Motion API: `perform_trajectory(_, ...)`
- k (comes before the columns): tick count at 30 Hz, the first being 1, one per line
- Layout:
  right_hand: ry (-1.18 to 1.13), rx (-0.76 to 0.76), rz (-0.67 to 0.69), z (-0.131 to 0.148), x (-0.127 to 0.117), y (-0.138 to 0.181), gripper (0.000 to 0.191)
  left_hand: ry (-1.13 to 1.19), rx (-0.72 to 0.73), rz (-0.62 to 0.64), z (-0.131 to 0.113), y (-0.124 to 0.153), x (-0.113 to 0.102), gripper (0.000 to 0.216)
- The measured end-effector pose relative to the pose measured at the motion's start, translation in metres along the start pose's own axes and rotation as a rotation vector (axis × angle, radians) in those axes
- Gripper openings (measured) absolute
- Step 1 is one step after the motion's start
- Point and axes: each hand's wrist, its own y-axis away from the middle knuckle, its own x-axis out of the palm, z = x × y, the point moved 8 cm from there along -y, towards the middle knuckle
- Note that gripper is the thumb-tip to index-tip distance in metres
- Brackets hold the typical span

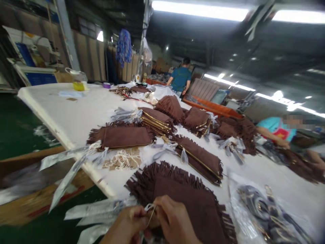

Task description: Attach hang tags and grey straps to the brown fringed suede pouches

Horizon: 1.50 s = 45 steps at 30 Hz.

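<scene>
At the bottom middle, my left hand and my right hand are close together, both pinching a thin white string. Under and beside them lies a dark brown fringed pouch, flat on the table. Clear plastic-wrapped strips spread out to the left of my left hand. Part of a small brown tag-like piece shows between the hands; its lower part is hidden. More white strings lie on a piece of cardboard farther up the table.
Stacked brown fringed pouches with gold zippers cover the middle of the white table. A plastic bag of straps with metal clips lies at right. One co-worker stands beyond; another handles pouches at right. A cardboard box sits lower left.
</scene>
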Motion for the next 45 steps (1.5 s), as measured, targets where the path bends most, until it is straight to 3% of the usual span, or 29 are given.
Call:
perform_trajectory(3,0.009,0.067,0.018,-0.006,-0.001,0.003,0.022,0.128,0.002,-0.038,-0.003,0.005,-0.003,0.044)
perform_trajectory(11,-0.032,0.065,0.237,-0.014,0.008,0.038,0.019,0.613,0.190,-0.433,0.001,0.023,-0.045,0.034)
perform_trajectory(14,0.020,0.121,0.162,-0.034,-0.006,0.040,0.019,0.642,0.264,-0.555,0.002,0.029,-0.065,0.035)
perform_trajectory(18,0.258,0.207,0.010,-0.081,-0.029,0.034,0.033,0.342,0.355,-0.737,0.005,0.046,-0.079,0.058)
perform_trajectory(21,0.378,0.170,0.023,-0.106,-0.028,0.025,0.047,-0.077,0.394,-0.672,0.014,0.055,-0.058,0.066)
perform_trajectory(26,0.402,0.143,0.048,-0.119,-0.027,0.012,0.042,-0.638,0.376,-0.542,0.044,0.050,-0.019,0.060)
perform_trajectory(29,0.337,0.157,0.024,-0.120,-0.031,0.009,0.025,-0.823,0.376,-0.565,0.053,0.041,-0.016,0.048)
perform_trajectory(32,0.226,0.181,-0.029,-0.124,-0.035,0.015,0.022,-0.990,0.408,-0.532,0.051,0.035,-0.012,0.029)
perform_trajectory(36,0.178,0.267,-0.109,-0.134,-0.043,0.028,0.027,-1.180,0.473,-0.445,0.017,0.049,-0.008,0.013)
perform_trajectory(41,0.295,0.249,-0.084,-0.122,-0.069,0.025,0.032,-1.341,0.573,-0.284,-0.077,0.068,-0.004,0.015)
perform_trajectory(45,0.379,0.289,-0.088,-0.123,-0.090,0.020,0.035,-1.556,0.625,-0.283,-0.137,0.040,-0.007,0.015)
